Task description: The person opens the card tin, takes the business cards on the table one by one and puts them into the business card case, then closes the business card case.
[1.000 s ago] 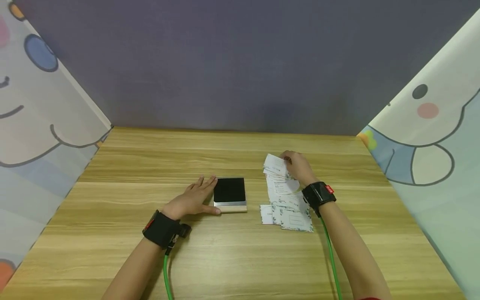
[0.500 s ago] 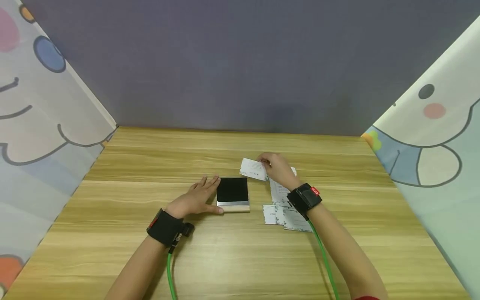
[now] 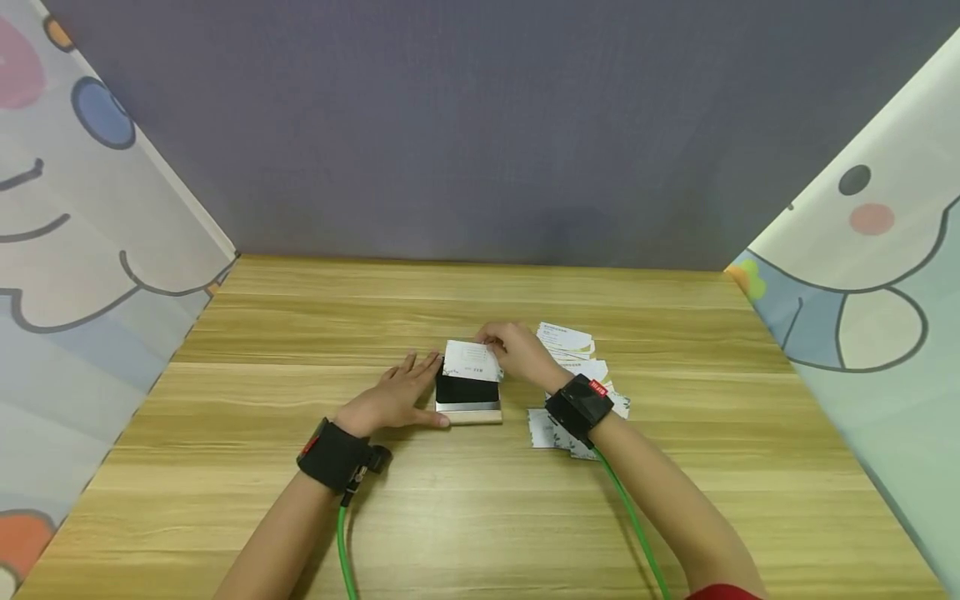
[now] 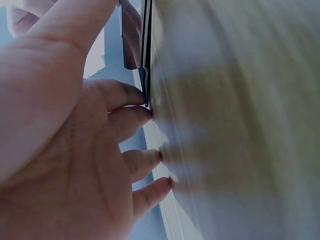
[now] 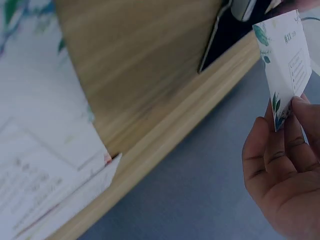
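Observation:
My right hand (image 3: pixel 522 354) pinches a white business card (image 3: pixel 471 360) by its right edge, over the far part of a black-and-silver card case (image 3: pixel 467 407). In the right wrist view the card (image 5: pixel 287 62) shows green leaf prints at its corners and tilts above the table, between thumb and fingers. My left hand (image 3: pixel 387 402) lies along the case's left side with its fingers spread, thumb at the near left corner. Seen from the left wrist, its fingertips (image 4: pixel 162 185) touch the tabletop beside the case's edge.
More business cards (image 3: pixel 567 339) lie overlapping in a loose spread right of the case, partly under my right wrist. Green cables (image 3: pixel 633 512) trail from both wristbands. A dark grey panel (image 3: pixel 480 133) stands behind the wooden table (image 3: pixel 337 300).
The right hand has drawn a card from the far end of the spread and carried it left to above the case. The left hand has stayed at the case's left side.

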`<state>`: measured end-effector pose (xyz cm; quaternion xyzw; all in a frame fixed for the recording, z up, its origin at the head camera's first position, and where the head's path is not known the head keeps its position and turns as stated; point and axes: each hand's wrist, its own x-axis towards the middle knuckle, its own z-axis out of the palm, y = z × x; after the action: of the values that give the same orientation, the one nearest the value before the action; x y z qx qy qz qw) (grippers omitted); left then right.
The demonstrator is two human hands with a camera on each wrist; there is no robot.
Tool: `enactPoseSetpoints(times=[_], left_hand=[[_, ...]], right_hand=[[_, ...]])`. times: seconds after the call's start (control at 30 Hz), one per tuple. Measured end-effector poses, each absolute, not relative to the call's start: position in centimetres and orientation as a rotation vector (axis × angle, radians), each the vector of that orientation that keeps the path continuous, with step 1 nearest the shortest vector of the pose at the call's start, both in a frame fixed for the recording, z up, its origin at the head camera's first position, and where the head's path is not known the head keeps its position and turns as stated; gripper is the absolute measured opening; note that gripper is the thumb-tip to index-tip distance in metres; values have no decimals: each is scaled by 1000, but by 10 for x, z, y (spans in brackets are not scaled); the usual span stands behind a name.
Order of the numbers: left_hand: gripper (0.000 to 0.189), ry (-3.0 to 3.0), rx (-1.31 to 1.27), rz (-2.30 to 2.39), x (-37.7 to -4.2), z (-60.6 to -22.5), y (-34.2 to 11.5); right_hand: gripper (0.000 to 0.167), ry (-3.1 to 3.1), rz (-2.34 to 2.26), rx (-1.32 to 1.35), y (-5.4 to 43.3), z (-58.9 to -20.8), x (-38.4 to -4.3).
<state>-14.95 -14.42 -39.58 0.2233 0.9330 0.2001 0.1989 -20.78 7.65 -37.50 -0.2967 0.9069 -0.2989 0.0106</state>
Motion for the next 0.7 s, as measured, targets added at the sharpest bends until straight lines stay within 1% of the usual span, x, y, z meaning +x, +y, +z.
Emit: enactPoseSetpoints(times=[0.43, 0.7], left_hand=[[101, 2614, 618, 541, -150, -396, -144], [102, 2606, 606, 568, -151, -399, -146]], right_hand=[[22, 2795, -901, -871, 68, -386, -206], [23, 2718, -910, -898, 66, -391, -206]])
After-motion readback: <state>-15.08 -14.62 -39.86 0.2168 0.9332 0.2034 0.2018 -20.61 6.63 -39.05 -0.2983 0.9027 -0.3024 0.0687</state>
